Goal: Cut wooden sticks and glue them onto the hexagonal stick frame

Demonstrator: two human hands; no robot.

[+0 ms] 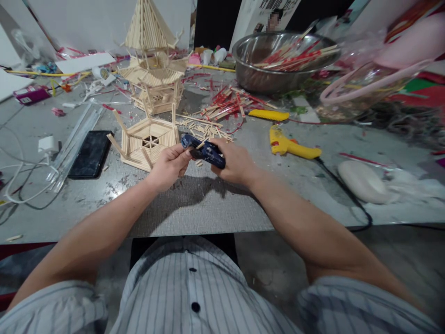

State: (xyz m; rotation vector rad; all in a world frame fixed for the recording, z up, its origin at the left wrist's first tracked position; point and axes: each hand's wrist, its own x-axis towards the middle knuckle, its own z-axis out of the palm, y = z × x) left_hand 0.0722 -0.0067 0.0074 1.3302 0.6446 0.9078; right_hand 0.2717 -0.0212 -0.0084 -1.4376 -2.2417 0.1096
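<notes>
My right hand is wrapped round a dark blue hand tool that looks like a cutter, held just above the table. A thin pale wooden stick crosses the tool's head. My left hand is closed, thumb and fingers pinching at the stick's left end, close against the tool; its grip is partly hidden. Left of the hands lies a hexagonal wooden stick base with several upright posts. Short cut stick pieces are scattered just behind the tool.
A wooden stick pagoda stands behind the base. Red-wrapped sticks, a yellow knife and a yellow glue gun lie to the right. A steel bowl stands farther back. A black phone and white cables are left.
</notes>
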